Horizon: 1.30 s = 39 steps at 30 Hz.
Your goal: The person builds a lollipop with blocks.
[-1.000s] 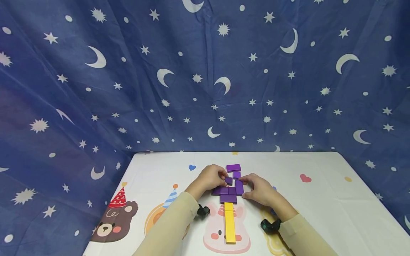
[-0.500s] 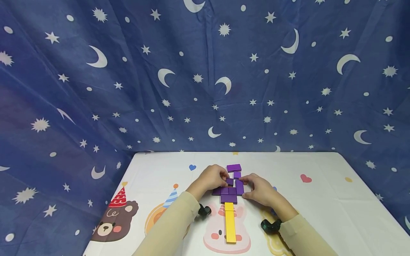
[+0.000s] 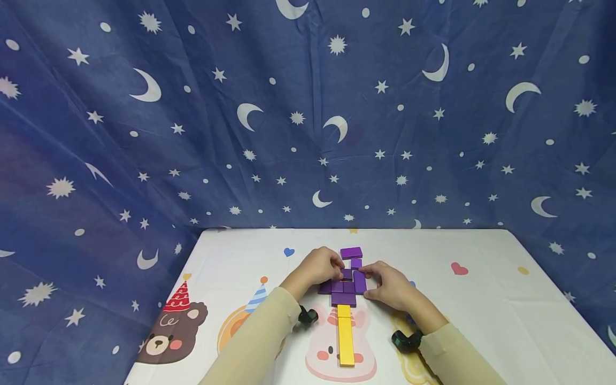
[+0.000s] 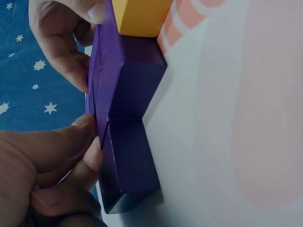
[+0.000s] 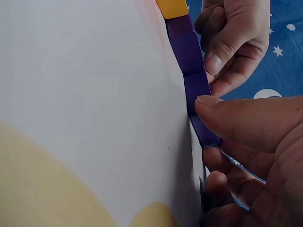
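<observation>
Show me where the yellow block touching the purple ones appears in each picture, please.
Head: the yellow block is in the lower half, just right of the middle.
Left wrist: at the top edge, near the middle, partly cut off.
Right wrist: at the top edge, slightly right of the middle, partly cut off.
Shared landmark: the purple blocks it adjoins.

Column of blocks midway across the table

Nearest the far edge, rearmost block; just before it, second block; next, third block, with fourth block just to its right; before the third, row of three; before that, crosswise block; then two blocks end to end; on the column's left-edge side, left hand; on its right-edge side, right hand; behind the far edge, curtain.
</observation>
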{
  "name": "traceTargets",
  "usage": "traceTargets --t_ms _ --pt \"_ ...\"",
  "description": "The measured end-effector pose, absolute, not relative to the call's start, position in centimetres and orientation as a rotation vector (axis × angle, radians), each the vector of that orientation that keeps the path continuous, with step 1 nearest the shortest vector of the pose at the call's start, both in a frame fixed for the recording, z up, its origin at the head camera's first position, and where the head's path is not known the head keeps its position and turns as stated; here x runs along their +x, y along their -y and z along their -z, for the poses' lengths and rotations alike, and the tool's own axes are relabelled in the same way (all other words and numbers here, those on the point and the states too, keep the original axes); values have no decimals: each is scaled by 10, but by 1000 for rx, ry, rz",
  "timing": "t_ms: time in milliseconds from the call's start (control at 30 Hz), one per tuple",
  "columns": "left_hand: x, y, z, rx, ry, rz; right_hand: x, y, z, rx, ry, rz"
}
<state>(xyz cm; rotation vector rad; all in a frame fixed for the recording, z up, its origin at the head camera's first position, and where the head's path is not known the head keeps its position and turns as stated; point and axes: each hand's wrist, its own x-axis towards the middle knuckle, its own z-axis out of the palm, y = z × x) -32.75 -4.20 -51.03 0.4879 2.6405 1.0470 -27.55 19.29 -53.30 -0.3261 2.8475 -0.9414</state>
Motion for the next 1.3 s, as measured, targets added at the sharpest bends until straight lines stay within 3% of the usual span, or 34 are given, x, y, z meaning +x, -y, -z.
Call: traceTargets --t_ms 1300 --pt "-325 38 509 503 -2633 -1039 -275 -194 533 -358 -2852 938"
